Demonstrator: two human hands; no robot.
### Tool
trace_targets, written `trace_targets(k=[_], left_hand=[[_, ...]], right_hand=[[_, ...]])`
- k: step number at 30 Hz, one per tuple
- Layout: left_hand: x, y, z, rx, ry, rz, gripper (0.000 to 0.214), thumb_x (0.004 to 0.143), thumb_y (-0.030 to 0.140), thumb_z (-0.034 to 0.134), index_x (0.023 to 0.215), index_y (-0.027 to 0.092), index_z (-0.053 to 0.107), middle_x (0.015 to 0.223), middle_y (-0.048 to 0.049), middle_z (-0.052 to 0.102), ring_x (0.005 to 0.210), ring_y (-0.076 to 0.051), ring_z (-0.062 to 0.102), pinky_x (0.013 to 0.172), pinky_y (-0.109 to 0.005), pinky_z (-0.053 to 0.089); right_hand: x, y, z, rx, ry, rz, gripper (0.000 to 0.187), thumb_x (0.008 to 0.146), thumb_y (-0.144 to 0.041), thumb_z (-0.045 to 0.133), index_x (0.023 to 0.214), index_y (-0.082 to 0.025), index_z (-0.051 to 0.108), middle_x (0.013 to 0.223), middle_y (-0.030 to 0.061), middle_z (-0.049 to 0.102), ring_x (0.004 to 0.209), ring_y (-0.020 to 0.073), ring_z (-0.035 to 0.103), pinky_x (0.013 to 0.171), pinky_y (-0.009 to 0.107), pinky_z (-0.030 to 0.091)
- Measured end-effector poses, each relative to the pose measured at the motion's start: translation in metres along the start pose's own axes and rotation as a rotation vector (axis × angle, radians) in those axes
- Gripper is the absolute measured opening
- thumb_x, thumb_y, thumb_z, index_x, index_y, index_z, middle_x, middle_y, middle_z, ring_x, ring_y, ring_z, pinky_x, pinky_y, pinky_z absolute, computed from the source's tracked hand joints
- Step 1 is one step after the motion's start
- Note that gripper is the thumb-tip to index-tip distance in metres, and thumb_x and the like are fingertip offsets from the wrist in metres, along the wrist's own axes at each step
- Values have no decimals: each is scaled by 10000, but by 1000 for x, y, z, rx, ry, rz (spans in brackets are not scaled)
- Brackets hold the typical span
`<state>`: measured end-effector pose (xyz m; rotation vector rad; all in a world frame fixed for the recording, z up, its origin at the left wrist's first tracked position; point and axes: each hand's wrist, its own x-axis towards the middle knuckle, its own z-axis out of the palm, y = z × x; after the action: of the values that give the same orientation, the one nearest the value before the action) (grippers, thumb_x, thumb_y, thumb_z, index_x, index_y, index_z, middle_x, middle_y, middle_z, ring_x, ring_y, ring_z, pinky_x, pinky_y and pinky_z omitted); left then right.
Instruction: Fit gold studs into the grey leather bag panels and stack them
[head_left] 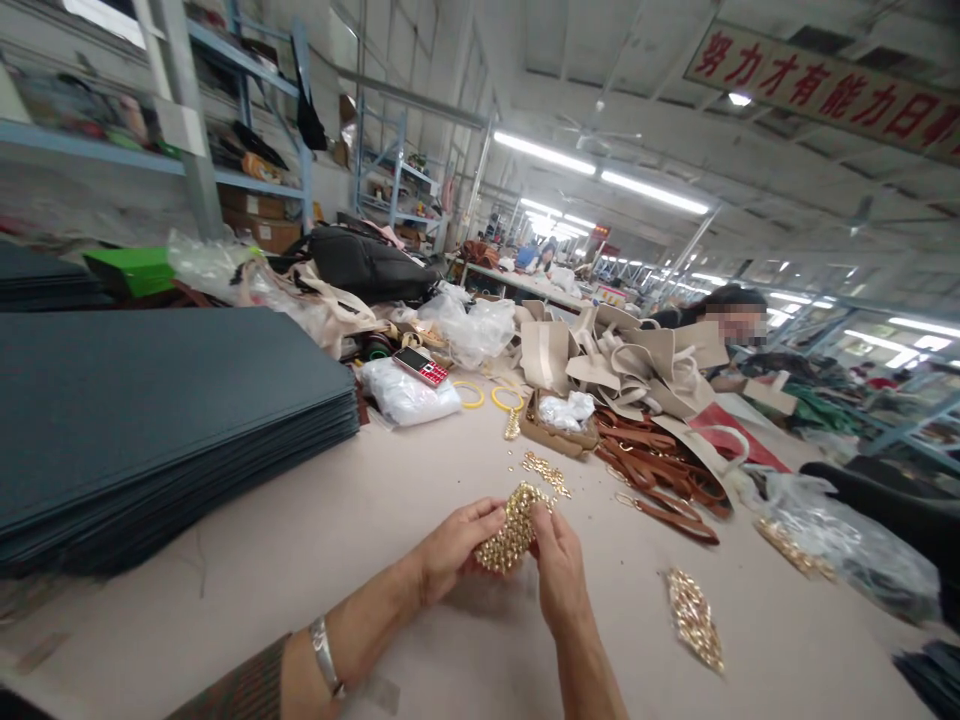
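My left hand (466, 540) is closed on the left side of a bundle of gold chain (510, 535), thumb on top. On the bundle's right side, my right hand (559, 560) grips it with thumb and fingers. The bundle is bent into a curve and held just above the table (420, 640). Beyond it lie small loose gold pieces (546, 472), too small to make out singly. Another gold chain heap (694, 618) rests on the table to the right of my right hand. The undersides of my fingers are hidden.
A tall stack of dark sheets (172, 420) stands at left. Farther back are a red phone (421, 366) on a white plastic bag (409, 398), yellow rings (507, 398), a small box (559, 435), brown straps (660, 465) and beige pieces (545, 355). Another person (709, 310) sits across the table.
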<state>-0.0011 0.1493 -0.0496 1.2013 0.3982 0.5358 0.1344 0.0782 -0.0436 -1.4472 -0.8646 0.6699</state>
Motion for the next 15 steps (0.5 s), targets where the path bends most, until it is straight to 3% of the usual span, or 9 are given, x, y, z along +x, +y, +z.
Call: trace_targets(k=[3,6,10,15], left_hand=[[-1,-1,1,-17,6,55,493,867,574,521,1146,172,581,1006,-103,680,881,-223,655,832,-370,518],[0,-4,-1,62,92,120,427,872,557,557,1034,172,642,1013,-74,668,977,-223,602,942,-340,445],[1,-12,0,188,276,151,403,891,566,520,926,180,630,906,-37,642,922,-215,562,869,-309,434],[3,-22,4,267,425,141,409,922,576,423,875,196,567,815,-13,595,808,-192,533,754,-288,434]], right_hand=[[-3,6,15,-94,63,-75,435,838,-568,583,903,-147,670,748,26,658,744,201,587,672,298,475],[-5,12,24,-197,92,-176,398,861,-541,559,931,-165,670,926,63,682,914,229,596,841,335,457],[-8,15,29,-245,104,-203,435,910,-543,472,1007,-182,693,1078,93,668,1052,241,573,941,345,406],[-12,16,34,-155,150,-84,518,905,-624,413,930,-173,668,893,49,683,859,218,597,770,304,442]])
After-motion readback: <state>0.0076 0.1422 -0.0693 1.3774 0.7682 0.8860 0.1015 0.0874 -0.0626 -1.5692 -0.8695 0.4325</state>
